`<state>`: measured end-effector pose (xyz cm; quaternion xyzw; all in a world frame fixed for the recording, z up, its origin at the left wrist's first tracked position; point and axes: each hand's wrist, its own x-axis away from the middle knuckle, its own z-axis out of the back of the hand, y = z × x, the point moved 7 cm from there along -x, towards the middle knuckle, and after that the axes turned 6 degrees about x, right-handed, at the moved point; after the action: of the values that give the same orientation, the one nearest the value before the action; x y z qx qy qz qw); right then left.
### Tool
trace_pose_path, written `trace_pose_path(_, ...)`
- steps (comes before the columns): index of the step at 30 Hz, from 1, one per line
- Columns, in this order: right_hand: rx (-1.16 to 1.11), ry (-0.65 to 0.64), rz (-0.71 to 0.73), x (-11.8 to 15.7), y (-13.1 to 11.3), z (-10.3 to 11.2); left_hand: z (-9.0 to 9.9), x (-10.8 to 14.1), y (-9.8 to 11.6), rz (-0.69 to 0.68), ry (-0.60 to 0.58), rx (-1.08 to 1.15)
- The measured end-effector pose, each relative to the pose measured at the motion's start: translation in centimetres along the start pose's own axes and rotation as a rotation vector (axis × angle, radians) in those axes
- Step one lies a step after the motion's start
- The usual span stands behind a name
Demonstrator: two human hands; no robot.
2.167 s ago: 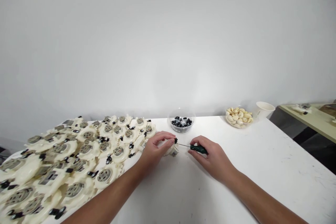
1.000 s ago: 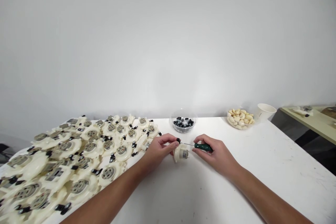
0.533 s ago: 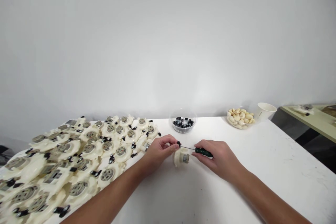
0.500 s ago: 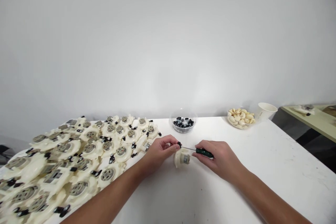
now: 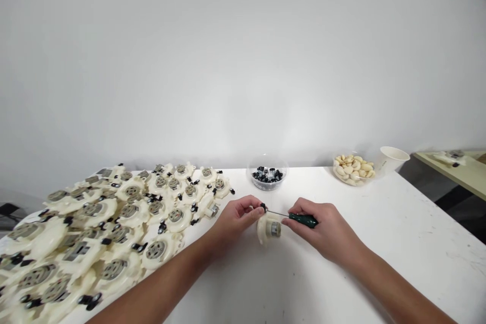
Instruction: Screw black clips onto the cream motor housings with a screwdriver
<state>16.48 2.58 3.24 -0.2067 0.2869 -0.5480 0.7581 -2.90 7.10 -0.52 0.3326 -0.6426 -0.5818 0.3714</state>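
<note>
My right hand [image 5: 322, 223] is closed round the green handle of a screwdriver [image 5: 302, 220], whose thin shaft points left. The shaft's tip meets a small black part [image 5: 263, 207], which the fingertips of my left hand [image 5: 240, 217] pinch. Just below the shaft, between both hands, is a cream plastic housing [image 5: 262, 233] with a round silver motor [image 5: 276, 230] facing right. My left fingers partly hide where the black part meets the housing, so I cannot tell how they join.
Many similar cream housings with motors [image 5: 114, 268] cover the table's left side. A clear bowl of small black parts [image 5: 268, 177] stands at the back. Behind right are a clear bowl of pale, rounded pieces [image 5: 353, 169] and a white cup [image 5: 394, 159]. A greenish surface [image 5: 451, 172] lies beyond.
The view has shifted slightly, so the bowls, cup and housing appear a little farther right. Both hands keep their grips, and the screwdriver tip stays at the black part.
</note>
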Motion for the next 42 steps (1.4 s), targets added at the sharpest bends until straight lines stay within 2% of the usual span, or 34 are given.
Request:
trace_pose_path(5,-0.019,0.042,0.043,-0.2,-0.2,-0.1,-0.3,0.4,0.3,-0.005,0.072,0.144)
trace_pose_path(12,-0.013,0.103,0.036,0.1,-0.6,-0.2,-2.0,0.9,0.7,0.039,0.005,0.291)
trace_pose_path(15,-0.001,0.147,0.007,0.3,-0.6,-0.6,-1.7,0.8,0.7,0.035,0.066,0.268)
trace_pose_path(18,0.015,0.169,-0.001,0.5,-0.9,-1.1,-1.7,0.8,0.8,0.030,0.075,0.209)
trace_pose_path(20,0.022,0.171,-0.004,0.6,-1.3,-1.2,-1.8,0.8,0.7,0.045,0.033,0.181)
trace_pose_path(24,0.028,0.147,-0.025,0.7,-1.5,-1.3,-2.4,1.1,0.1,0.076,-0.147,0.149)
trace_pose_path(26,0.017,0.135,-0.010,0.6,-1.4,-1.3,-2.4,1.1,-0.2,0.079,-0.191,0.120)
trace_pose_path(35,-0.038,0.129,0.060,0.4,-1.2,-0.9,-2.0,1.1,1.0,0.009,-0.124,0.040)
trace_pose_path(39,0.061,0.173,0.079,0.6,-1.6,-1.2,-2.2,1.2,1.3,-0.015,-0.112,0.063)
trace_pose_path(42,0.179,0.261,0.168,1.1,-2.5,-1.1,-2.2,1.2,1.1,-0.004,-0.087,0.066)
